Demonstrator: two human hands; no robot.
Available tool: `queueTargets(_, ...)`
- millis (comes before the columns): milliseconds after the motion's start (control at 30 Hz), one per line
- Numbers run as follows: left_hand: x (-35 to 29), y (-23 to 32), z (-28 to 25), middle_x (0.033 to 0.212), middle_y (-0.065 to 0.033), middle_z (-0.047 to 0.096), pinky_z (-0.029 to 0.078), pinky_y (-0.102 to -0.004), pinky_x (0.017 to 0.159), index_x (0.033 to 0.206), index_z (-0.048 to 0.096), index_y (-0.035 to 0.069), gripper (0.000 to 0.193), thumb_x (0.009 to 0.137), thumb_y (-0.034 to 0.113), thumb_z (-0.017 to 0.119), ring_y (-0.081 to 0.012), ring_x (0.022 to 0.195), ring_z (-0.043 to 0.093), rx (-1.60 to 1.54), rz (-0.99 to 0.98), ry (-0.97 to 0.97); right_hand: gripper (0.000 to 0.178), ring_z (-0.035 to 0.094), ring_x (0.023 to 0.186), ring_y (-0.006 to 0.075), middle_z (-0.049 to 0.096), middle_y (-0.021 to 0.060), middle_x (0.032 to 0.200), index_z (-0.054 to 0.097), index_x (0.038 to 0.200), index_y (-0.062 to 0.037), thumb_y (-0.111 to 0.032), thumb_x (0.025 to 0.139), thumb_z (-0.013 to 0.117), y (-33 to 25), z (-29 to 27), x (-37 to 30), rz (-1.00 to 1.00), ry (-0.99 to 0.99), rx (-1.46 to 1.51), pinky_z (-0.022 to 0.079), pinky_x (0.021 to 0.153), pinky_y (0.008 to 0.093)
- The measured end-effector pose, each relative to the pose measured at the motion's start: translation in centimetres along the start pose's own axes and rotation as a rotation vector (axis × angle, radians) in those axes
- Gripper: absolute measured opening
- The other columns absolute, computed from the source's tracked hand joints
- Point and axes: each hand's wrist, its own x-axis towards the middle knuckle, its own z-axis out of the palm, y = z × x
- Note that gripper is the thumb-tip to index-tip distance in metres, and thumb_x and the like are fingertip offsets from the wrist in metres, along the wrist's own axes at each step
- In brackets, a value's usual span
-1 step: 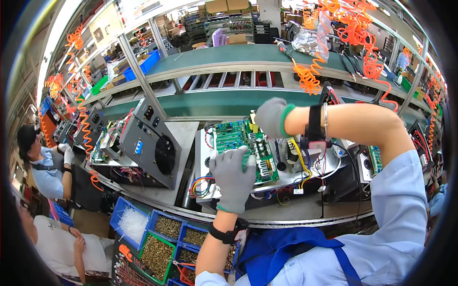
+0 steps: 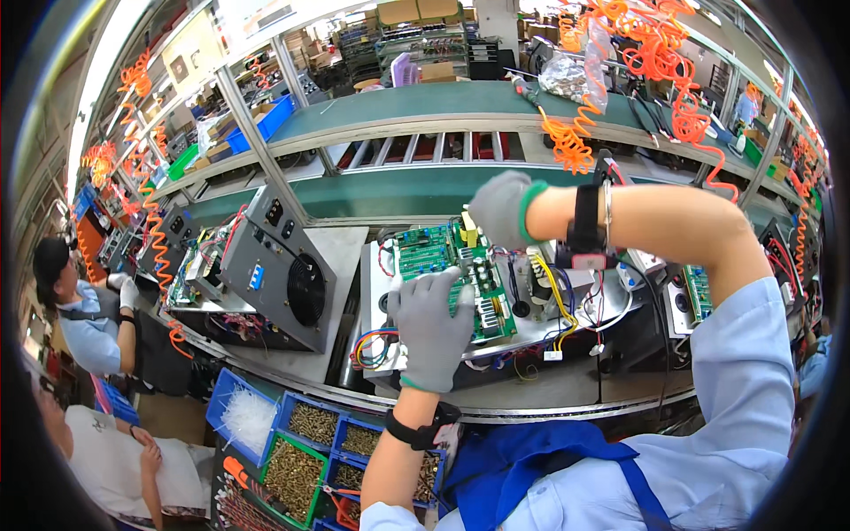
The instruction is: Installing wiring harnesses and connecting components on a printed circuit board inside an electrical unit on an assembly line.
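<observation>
A green circuit board point(image 2: 427, 248) crowded with components lies on the metal chassis point(image 2: 375, 288) in front of me. My left hand point(image 2: 431, 327), in a grey glove, rests on the board's near part, its fingers extended and the thumb apart. Over the board's far right corner, beside a yellow component point(image 2: 468, 232), my right hand point(image 2: 505, 211) is curled closed. Its fingers hide whatever they may hold. Yellow and black wires point(image 2: 560, 305) run down to a white connector point(image 2: 552, 356) right of the board. Coloured wires point(image 2: 376, 347) loop at its near left corner.
On the left stands another grey chassis with a fan point(image 2: 306, 289). Blue and green bins point(image 2: 294, 475) of screws and white ties sit at the near left. A green conveyor point(image 2: 398, 196) runs behind. Orange coiled hoses point(image 2: 567, 146) hang overhead. Two people point(image 2: 93, 319) are at the left.
My right hand has shifted slightly to the left and up over the board's far corner. My left hand stays in place on the board.
</observation>
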Motion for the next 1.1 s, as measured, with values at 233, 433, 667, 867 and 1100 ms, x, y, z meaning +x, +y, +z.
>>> queueTargets(233, 2.8, 0.7, 4.4, 0.135, -0.0165, 0.049, 0.021, -0.0495, 0.109, 0.105, 0.072, 0.013, 0.040, 0.078, 0.042, 0.067, -0.0363, 0.128, 0.038, 0.153, 0.255, -0.270, 0.023, 0.068, 0.083, 0.0358, 0.070, 0.0179, 0.088, 0.071, 0.091, -0.0016, -0.012, 0.073, 0.061, 6.3, -4.7, -4.7, 0.158, 0.128, 0.136, 0.054, 0.073, 0.0439)
queueTargets(433, 4.1, 1.5, 5.8, 0.142, -0.0167, 0.041, 0.014, -0.0506, 0.113, 0.102, 0.071, 0.007, 0.049, 0.080, 0.050, 0.064, -0.0356, 0.133, 0.031, 0.182, 0.268, -0.410, 0.016, 0.064, 0.071, 0.0350, 0.064, 0.0171, 0.073, 0.067, 0.074, -0.0038, -0.018, 0.073, 0.060, 10.3, -1.7, -8.4, 0.214, 0.314, 0.215, 0.050, 0.066, 0.0452)
queueTargets(667, 5.3, 1.0, 5.7, 0.136, -0.0149, 0.049, 0.013, -0.0514, 0.115, 0.102, 0.071, 0.007, 0.053, 0.072, 0.051, 0.070, -0.0350, 0.132, 0.035, 0.188, 0.342, -0.430, 0.017, 0.063, 0.070, 0.0320, 0.062, 0.0140, 0.068, 0.065, 0.074, -0.0035, -0.019, 0.077, 0.059, 12.8, 4.6, -10.2, 0.169, 0.483, 0.466, 0.049, 0.068, 0.0420)
queueTargets(867, 7.0, 3.0, 5.9, 0.134, -0.0162, 0.049, 0.014, -0.0530, 0.114, 0.087, 0.071, 0.000, 0.045, 0.073, 0.043, 0.070, -0.0353, 0.132, 0.035, 0.203, 0.366, -0.564, 0.016, 0.063, 0.071, 0.0326, 0.062, 0.0142, 0.070, 0.066, 0.078, -0.0045, -0.020, 0.079, 0.061, 14.4, 6.7, -9.6, 0.167, 0.540, 0.571, 0.049, 0.068, 0.0422)
queueTargets(1100, 7.4, 3.3, 6.4, 0.130, -0.0143, 0.054, 0.017, -0.0529, 0.113, 0.086, 0.071, 0.004, 0.030, 0.076, 0.032, 0.067, -0.0334, 0.131, 0.039, 0.278, 0.336, -0.586, 0.015, 0.063, 0.070, 0.0320, 0.062, 0.0144, 0.069, 0.066, 0.079, -0.0040, -0.019, 0.079, 0.061, 15.9, 6.2, -10.1, 0.157, 0.746, 0.476, 0.049, 0.068, 0.0414)
